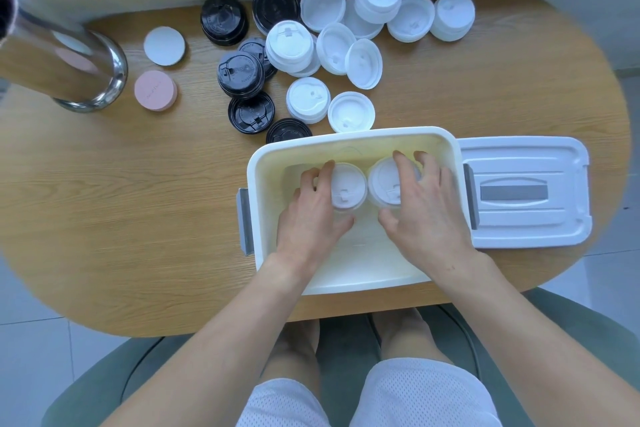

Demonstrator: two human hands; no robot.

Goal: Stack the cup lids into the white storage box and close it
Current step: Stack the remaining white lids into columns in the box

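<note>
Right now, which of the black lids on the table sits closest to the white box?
The black lid at the white box's far left corner, partly hidden behind its rim. The other black lids lie farther back.

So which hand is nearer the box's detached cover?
Right. The right hand holds a white lid stack inside the box, on the side next to the cover; the left hand works farther away.

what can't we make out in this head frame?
- How many lids each stack in the white storage box holds: left hand and right hand cover them.
- Embossed text on the black lids: too small.
- Steel cylinder: top cut off by the left edge, blurred.
</note>
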